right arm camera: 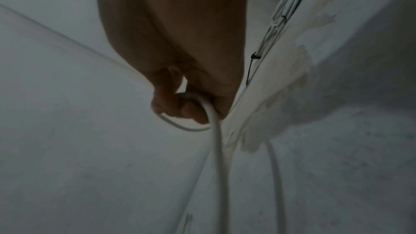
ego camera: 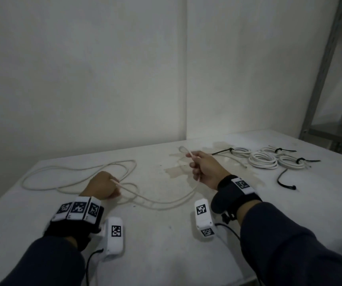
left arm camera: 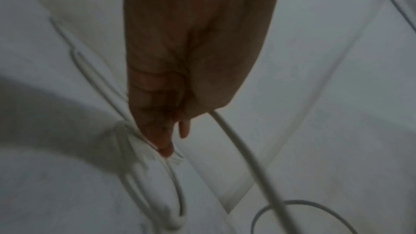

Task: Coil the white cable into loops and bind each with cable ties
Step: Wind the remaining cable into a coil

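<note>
white cable: slack on table, loose loops toward left edge.
left hand: fingers curled round cable.
right hand: pinching small end loop.
handling: light, limp, springy; likely slips. hold at loop crossings.
bound coils: near far right corner.

Left hand with fingers curled around a white cable, cable running down from the fist, slack loops on the white table below the hand
</note>
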Motion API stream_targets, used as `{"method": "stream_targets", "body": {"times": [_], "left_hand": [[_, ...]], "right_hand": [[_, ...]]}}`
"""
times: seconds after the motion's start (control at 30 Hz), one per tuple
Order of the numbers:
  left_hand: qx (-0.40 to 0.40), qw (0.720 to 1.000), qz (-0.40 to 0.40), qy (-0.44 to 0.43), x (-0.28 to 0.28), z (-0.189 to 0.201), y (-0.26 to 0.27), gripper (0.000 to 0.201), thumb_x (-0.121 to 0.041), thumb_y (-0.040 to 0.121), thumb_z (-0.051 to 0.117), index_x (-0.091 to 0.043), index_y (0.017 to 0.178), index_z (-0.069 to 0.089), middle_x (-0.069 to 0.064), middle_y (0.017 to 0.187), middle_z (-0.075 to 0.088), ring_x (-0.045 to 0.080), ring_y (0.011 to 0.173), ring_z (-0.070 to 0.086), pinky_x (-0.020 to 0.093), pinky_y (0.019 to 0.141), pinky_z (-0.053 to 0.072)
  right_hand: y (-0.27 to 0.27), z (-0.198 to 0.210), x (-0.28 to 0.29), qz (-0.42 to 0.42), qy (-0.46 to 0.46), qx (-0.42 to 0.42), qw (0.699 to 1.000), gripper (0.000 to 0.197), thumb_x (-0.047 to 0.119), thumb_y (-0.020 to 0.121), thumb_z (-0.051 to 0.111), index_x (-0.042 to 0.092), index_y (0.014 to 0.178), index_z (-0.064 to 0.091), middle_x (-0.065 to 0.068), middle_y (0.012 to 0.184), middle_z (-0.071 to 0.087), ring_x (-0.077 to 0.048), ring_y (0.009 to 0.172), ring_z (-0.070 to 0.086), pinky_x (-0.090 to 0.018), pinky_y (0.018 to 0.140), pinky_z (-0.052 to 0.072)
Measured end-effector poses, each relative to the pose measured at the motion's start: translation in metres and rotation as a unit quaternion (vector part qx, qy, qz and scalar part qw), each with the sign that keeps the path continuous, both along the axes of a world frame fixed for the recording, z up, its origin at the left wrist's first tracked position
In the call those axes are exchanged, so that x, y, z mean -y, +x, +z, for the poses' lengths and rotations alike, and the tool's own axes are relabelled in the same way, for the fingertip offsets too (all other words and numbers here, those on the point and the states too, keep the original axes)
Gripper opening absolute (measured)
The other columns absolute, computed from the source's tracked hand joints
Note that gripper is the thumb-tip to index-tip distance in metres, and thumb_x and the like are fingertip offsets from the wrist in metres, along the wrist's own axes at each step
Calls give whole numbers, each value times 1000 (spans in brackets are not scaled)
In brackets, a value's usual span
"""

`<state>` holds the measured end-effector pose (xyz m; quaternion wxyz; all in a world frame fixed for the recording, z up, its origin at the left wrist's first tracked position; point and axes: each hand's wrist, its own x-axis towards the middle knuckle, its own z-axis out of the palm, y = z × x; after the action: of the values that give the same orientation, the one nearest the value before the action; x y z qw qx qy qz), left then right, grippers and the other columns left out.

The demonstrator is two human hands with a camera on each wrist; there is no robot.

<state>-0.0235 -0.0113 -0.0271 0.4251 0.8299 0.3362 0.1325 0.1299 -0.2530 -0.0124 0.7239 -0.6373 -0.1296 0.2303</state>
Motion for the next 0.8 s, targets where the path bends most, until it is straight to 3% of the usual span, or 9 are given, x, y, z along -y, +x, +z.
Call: {"method": "stream_targets", "body": {"times": [0.07,0.2,0.3,0.43,0.53,0.63,0.7,0.73,0.8], "left_hand": [[133,977,5,-170,12,1,4,20,9,92,46,3,105,60,19,99,61,30,87,61,36,72,52],[320,867,-8,-381,24,15,9,23,-2,96,38,-4,106,59,11,113,56,24,91,60,35,81,49],[404,858,-55,-312,29,35,16,30,-2,97,43,-11,123,56,-1,128,54,19,107,59,32,86,51],[469,852,-89,-213,32,56,18,48,4,96,45,-19,138,46,-13,133,51,6,111,57,22,81,51],[407,889,-45,-207,26,49,17,45,2,92,53,-18,133,51,-9,129,53,14,103,61,21,66,53],[274,946,70,-156,11,20,13,32,-4,89,57,-7,121,58,9,101,60,24,75,61,19,48,51],[158,976,120,-93,-2,4,2,37,-27,70,60,0,96,64,16,81,62,30,72,62,30,61,53],[75,987,127,-55,-8,-1,-3,50,-36,62,55,2,94,64,18,83,62,34,83,63,36,75,52],[-67,985,156,-9,-14,-5,-12,70,-46,64,58,1,116,56,25,118,54,40,117,48,42,99,38]], "right_hand": [[-4,10,1,44,46,14,998,21,13,102,42,17,92,61,1,69,48,-10,54,45,-24,57,36],[-5,18,11,138,94,7,986,20,10,100,43,15,91,60,1,78,55,-13,72,56,-28,72,45],[-5,11,17,197,5,-26,980,17,8,99,44,9,92,59,-7,84,59,-22,80,62,-37,76,54],[-8,-9,17,211,-214,-78,951,17,8,95,43,0,95,58,-18,84,66,-31,77,69,-37,65,60],[-5,-15,14,194,-290,-62,935,20,6,93,43,0,89,61,-14,76,68,-25,68,69,-30,62,59],[-3,-5,12,197,-355,4,914,21,5,84,48,1,80,68,-13,82,70,-19,60,65,-24,55,53],[-3,3,12,227,-399,47,887,20,10,83,54,4,78,72,-7,81,69,-16,62,61,-22,59,50],[-4,6,10,242,-410,57,878,18,14,83,58,7,80,74,-4,78,69,-15,65,60,-23,64,50],[-3,7,5,242,-400,52,883,14,19,84,64,9,87,74,-4,79,68,-17,69,60,-24,66,51]]}}
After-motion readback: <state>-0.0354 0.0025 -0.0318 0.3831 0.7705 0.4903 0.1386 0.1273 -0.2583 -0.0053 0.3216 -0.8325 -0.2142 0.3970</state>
